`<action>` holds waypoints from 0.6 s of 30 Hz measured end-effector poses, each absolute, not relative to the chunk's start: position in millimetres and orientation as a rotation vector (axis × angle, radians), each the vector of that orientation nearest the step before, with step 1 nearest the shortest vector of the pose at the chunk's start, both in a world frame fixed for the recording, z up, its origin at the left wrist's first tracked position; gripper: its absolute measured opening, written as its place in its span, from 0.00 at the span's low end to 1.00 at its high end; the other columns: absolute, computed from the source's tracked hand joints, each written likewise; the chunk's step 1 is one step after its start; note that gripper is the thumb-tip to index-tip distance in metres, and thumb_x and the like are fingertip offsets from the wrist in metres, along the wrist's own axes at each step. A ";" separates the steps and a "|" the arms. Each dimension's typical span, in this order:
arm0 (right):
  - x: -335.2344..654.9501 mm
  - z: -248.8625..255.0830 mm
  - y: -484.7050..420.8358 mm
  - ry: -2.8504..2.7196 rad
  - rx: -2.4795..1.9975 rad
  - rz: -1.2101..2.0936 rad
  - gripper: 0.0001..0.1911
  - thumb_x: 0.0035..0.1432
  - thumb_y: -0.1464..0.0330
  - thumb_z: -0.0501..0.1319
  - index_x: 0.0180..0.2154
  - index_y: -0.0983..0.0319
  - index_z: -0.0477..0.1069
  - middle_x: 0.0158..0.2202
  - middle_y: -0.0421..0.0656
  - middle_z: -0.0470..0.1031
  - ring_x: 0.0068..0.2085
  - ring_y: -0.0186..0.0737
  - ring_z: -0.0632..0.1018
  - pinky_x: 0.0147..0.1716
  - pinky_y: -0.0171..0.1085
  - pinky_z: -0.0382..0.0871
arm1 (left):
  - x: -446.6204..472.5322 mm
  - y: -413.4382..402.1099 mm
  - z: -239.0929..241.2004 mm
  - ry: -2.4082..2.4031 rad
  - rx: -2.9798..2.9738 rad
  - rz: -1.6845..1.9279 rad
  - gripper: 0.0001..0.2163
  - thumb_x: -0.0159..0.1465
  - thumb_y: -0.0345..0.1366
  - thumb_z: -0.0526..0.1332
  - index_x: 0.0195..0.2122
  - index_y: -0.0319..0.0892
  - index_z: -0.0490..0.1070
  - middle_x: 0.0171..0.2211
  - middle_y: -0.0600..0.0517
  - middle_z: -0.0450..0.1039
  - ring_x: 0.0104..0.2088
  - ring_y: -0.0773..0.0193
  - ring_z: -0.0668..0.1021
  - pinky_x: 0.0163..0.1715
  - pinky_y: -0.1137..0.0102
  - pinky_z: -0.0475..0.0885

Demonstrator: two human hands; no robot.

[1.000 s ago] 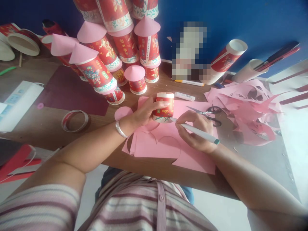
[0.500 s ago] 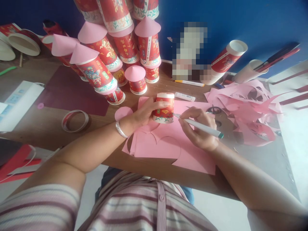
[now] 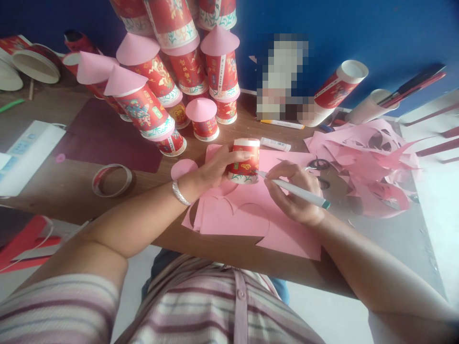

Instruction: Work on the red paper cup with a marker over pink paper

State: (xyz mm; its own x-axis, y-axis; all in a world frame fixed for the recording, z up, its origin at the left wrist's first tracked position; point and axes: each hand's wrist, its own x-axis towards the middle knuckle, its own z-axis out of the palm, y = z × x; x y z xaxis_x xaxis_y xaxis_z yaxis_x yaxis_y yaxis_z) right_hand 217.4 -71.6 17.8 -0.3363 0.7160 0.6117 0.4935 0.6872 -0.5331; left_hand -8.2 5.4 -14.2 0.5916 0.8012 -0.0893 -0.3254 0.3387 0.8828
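In the head view, the left hand is closed around a small red paper cup. The cup stands upside down on a sheet of pink paper, and the fingers wrap its side from the left. On the left wrist there is a silver bracelet.

The right hand is closed on a white pen, just to the right of the cup. The pen tip touches the pink paper right at the base of the cup, on its right side. The green end of the pen points away from the cup, to the right.

The pink paper lies on the brown counter, under the cup and near the front edge. It has several round cut-outs in front of the cup. A small pink paper circle lies just left of the cup, beside the left wrist.

Behind the cup stands a group of red cups with pink cone tops, some of them stacked. Just behind the cup to the right lies a white glue stick. Scissors lie to the right of the cup, partly hidden behind the right hand. Further right of the cup is a heap of pink paper scraps. Far left of the cup, a ring of tape lies flat on the counter.
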 end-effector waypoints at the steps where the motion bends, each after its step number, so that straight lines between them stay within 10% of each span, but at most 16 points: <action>1: 217.6 17.6 -71.6 -2.015 -0.927 0.316 0.06 0.75 0.73 0.66 0.45 0.55 0.75 0.37 0.40 0.87 0.33 0.40 0.86 0.33 0.38 0.80 | -8.3 5.4 -14.5 0.582 0.965 0.791 0.20 0.64 0.48 0.77 0.50 0.43 0.78 0.33 0.54 0.82 0.35 0.61 0.85 0.35 0.69 0.82; 18: 217.4 17.3 -71.0 -2.022 -0.930 0.362 0.07 0.73 0.74 0.66 0.43 0.54 0.76 0.37 0.40 0.87 0.33 0.40 0.86 0.31 0.39 0.81 | -8.1 6.6 -17.2 0.569 0.965 0.816 0.17 0.64 0.47 0.77 0.47 0.43 0.79 0.36 0.53 0.82 0.36 0.62 0.84 0.35 0.68 0.82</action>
State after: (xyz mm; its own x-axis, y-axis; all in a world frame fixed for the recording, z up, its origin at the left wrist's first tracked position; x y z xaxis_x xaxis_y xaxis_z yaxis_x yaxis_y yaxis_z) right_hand 217.4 -71.0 17.3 -0.3539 0.7281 0.5870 0.4795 0.6801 -0.5545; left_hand -8.1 6.6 -17.2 0.5797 0.8119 -0.0689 -0.3458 0.3217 0.8814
